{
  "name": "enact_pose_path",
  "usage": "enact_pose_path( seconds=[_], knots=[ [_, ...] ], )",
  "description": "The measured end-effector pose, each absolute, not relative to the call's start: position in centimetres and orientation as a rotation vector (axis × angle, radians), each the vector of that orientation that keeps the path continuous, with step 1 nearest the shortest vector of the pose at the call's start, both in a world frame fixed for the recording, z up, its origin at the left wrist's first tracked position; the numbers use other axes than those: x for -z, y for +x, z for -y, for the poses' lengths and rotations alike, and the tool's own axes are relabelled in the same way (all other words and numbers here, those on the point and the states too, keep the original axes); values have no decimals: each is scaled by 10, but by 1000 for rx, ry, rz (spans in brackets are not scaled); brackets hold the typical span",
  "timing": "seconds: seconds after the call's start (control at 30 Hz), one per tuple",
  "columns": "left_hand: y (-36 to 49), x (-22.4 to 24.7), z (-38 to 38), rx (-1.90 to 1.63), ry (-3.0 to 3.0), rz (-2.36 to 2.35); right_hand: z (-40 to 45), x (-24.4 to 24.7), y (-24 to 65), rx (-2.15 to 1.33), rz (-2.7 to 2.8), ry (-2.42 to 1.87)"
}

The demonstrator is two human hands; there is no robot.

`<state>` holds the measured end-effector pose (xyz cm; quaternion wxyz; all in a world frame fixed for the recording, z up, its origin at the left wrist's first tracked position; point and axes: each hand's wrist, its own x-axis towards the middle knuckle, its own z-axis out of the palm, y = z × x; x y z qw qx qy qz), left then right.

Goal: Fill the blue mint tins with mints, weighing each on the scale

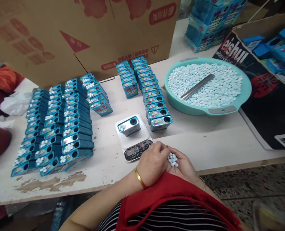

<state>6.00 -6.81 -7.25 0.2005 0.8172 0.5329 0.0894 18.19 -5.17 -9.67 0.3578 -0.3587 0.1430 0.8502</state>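
Observation:
My right hand (184, 165) is cupped, palm up, around a small heap of pale blue candies (172, 159). Over its edge curls my left hand (154, 163), fingers bent together at the candies; whatever is between those fingertips is hidden. Just beyond my left hand lies a small digital kitchen scale (123, 142), its black display panel partly covered by that hand. One blue candy tin (130, 127) stands on the scale plate, with a dark round opening in its silver top and a few candies lying on that top.
Right of the scale, a turquoise basin (188, 110) holds many candies and a metal scoop (197, 86). Rows of blue tins stand left (78, 128) and behind (154, 98). A large cardboard box (96, 38) walls the back; an open carton (258, 112) of tins sits right.

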Motion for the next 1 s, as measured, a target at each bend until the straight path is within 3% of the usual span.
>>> enact_pose_path(
  seconds=[0.5,0.77,1.0],
  knots=[
    [49,90,69,-375,2279,-1487,51,103,176,-2142,-341,-996],
    [27,63,61,-310,2275,-1487,40,87,155,-2220,-350,-882],
    [-9,23,35,-764,2169,-1493,25,64,137,-2297,-220,-633]
  ],
)
